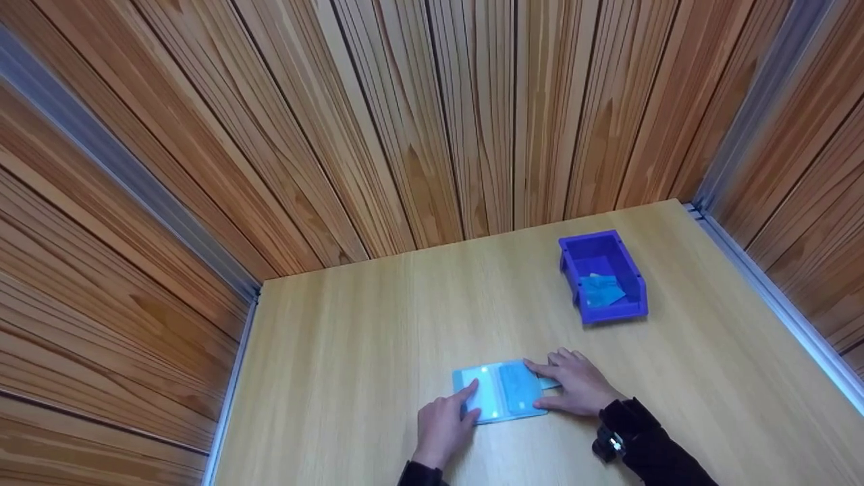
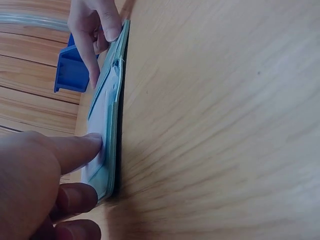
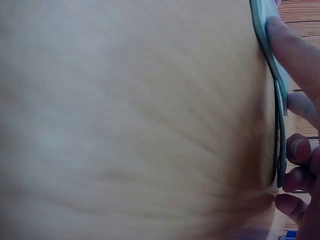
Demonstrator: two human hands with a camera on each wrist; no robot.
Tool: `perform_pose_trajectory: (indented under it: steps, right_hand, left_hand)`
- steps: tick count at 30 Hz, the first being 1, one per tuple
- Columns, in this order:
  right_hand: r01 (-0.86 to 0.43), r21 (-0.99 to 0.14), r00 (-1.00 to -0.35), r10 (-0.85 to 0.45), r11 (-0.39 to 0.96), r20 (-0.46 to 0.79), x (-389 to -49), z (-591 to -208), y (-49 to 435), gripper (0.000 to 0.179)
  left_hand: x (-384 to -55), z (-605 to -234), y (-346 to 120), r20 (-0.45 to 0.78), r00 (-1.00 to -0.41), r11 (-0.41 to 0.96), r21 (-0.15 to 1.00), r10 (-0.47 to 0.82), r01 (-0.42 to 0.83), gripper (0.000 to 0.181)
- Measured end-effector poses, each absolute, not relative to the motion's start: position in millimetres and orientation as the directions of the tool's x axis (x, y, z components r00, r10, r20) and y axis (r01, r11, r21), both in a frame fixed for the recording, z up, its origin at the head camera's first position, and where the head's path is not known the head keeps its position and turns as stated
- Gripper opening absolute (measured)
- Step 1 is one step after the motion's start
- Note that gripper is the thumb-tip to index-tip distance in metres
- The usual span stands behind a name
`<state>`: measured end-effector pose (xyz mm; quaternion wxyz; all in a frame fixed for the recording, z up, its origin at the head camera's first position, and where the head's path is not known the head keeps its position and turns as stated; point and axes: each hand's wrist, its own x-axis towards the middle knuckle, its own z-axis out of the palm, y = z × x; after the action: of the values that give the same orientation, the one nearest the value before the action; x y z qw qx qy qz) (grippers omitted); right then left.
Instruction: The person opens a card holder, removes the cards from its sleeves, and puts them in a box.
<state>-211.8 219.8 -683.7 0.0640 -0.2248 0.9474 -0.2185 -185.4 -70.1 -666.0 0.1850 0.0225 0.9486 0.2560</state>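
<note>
A light blue folding holder [image 1: 489, 391] with clear, shiny pockets lies spread flat on the table. My left hand [image 1: 442, 425] rests at its left end, one extended finger pressing the whitish left panel. At the opposite end, my right hand [image 1: 577, 385] touches the bluer right panel, thumb near the front edge and index finger near the back edge. A light blue strip sticks out under this hand. From the left wrist view, the holder [image 2: 114, 105] shows a thin, layered edge. In the right wrist view, the right thumb [image 3: 295, 55] lies on top of the holder.
A purple open-front bin [image 1: 611, 314] stands toward the back right of the wooden table [image 1: 337, 364], with light blue pieces [image 1: 601, 290] inside. Wood-panelled walls [image 1: 418, 121] enclose the back and sides, and metal rails [image 1: 776, 304] run along the table's sides.
</note>
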Motion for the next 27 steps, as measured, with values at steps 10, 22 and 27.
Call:
perform_pose_trajectory:
  steps: [10, 22, 27]
  right_hand:
    - [-0.408, -0.441, -0.89, -0.455, 0.799, -0.001, -210, -688, 222, 0.081]
    - [-0.387, -0.468, -0.894, -0.448, 0.794, -0.021, -212, -686, 219, 0.082]
    - [-0.371, -0.487, -0.899, -0.437, 0.791, -0.025, -212, -686, 221, 0.081]
  left_hand:
    - [-180, -665, -64, -0.232, -0.964, 0.824, 0.566, 0.132, -0.023, 0.044]
    - [-186, -668, -25, -0.257, -0.959, 0.654, 0.748, 0.122, -0.117, 0.013]
    - [-193, -665, -20, -0.342, -0.933, 0.59, 0.779, 0.113, -0.213, 0.02]
